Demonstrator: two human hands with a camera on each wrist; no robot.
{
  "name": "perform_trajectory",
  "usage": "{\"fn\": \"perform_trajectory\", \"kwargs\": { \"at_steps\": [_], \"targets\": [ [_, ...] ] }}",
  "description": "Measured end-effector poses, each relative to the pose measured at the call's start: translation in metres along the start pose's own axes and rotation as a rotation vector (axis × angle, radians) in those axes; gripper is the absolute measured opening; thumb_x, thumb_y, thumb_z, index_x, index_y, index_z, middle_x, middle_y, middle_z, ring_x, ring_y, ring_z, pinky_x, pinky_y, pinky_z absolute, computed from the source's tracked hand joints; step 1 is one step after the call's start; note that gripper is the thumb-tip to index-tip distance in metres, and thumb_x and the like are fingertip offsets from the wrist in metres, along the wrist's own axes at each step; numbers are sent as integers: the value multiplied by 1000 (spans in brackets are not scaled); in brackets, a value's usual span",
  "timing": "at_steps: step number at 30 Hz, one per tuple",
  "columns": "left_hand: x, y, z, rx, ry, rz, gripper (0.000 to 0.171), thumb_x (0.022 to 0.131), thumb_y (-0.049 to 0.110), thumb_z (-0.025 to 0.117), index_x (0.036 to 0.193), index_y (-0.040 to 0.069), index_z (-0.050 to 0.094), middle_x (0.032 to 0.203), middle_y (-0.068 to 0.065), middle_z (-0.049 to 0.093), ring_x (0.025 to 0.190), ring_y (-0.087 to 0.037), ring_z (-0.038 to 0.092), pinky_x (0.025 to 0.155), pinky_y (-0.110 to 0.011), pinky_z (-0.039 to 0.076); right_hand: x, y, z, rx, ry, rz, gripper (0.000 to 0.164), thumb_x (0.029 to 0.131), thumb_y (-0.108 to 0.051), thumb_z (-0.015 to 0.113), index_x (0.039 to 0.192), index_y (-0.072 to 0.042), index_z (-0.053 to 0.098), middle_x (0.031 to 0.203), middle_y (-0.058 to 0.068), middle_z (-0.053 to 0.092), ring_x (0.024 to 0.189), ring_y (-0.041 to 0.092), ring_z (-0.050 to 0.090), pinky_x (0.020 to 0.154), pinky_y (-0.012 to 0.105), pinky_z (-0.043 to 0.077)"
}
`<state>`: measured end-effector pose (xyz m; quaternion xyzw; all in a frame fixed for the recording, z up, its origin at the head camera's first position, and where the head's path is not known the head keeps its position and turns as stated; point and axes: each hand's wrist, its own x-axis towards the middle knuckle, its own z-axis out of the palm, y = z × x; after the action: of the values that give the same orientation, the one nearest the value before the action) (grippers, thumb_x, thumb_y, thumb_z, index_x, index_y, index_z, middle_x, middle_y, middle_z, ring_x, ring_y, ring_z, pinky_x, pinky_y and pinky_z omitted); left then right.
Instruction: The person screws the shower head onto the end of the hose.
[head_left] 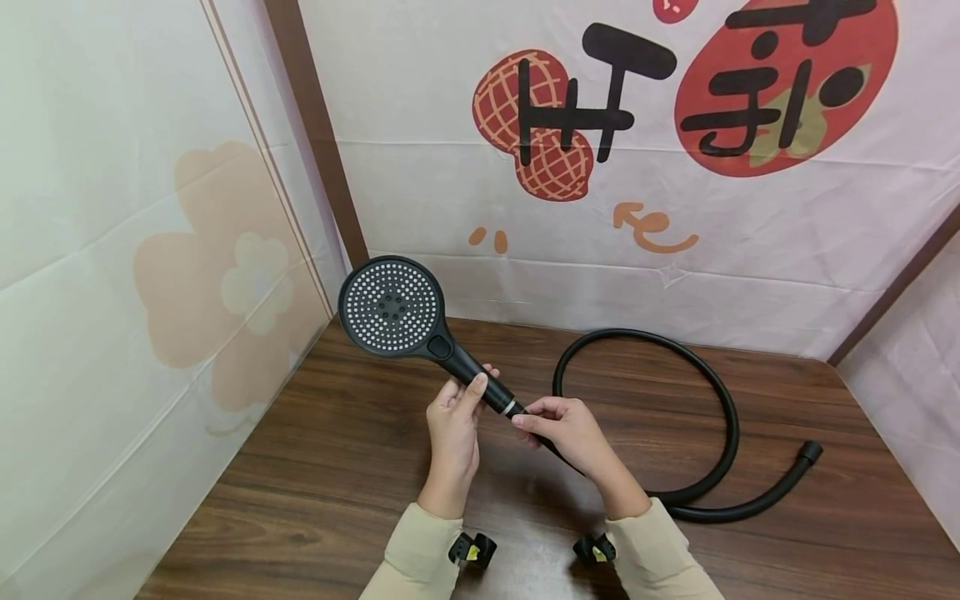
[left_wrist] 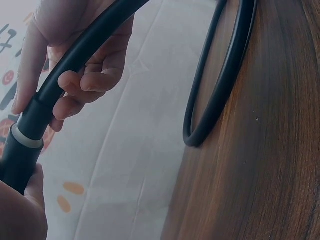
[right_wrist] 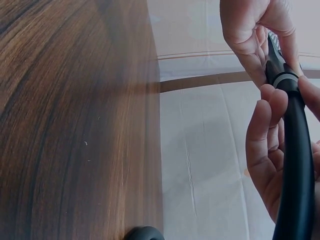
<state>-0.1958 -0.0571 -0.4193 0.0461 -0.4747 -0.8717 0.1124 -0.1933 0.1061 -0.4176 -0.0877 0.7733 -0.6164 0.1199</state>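
A black shower head (head_left: 392, 307) with a round face of pale nozzles is held tilted above the table, its handle slanting down to the right. My left hand (head_left: 455, 417) grips that handle near its lower end. Just below, my right hand (head_left: 566, 429) pinches the end fitting of a black shower hose (head_left: 731, 433) with thumb and fingers. The hose fitting (left_wrist: 36, 117) meets the handle end in line, and a pale ring (left_wrist: 26, 137) shows between them. In the right wrist view the hose runs down past my right fingers (right_wrist: 260, 130).
Behind my right hand the hose loops over the brown wooden table (head_left: 300, 500), its free end (head_left: 810, 452) lying at the right. White printed cloth (head_left: 420, 167) walls stand behind and on both sides. Both wrists carry small black devices (head_left: 472, 550).
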Motion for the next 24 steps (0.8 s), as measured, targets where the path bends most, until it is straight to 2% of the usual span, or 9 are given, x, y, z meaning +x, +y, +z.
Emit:
{"fn": "perform_trajectory", "kwargs": {
  "at_steps": [7, 18, 24],
  "targets": [
    [0, -1, 0, 7, -3, 8, 34, 94, 10, 68, 121, -10, 62, 98, -3, 75, 101, -15, 73, 90, -28, 55, 0, 0, -1, 8, -16, -11, 29, 92, -24, 71, 99, 4, 72, 75, -1, 71, 67, 18, 63, 67, 32, 55],
    [1, -3, -1, 19, -8, 11, 39, 95, 12, 67, 123, -13, 59, 99, -2, 75, 101, -14, 73, 90, -27, 55, 0, 0, -2, 5, -28, -12, 29, 93, -24, 70, 97, 4, 71, 74, 0, 70, 65, 14, 62, 65, 28, 53],
    [2, -3, -1, 10, 3, 7, 34, 94, 10, 68, 121, -10, 62, 98, -2, 75, 101, -15, 73, 89, -27, 55, 1, 2, -1, -10, -16, -8, 30, 92, -26, 71, 100, 3, 73, 76, 5, 71, 65, 14, 61, 65, 29, 52]
  ]
}}
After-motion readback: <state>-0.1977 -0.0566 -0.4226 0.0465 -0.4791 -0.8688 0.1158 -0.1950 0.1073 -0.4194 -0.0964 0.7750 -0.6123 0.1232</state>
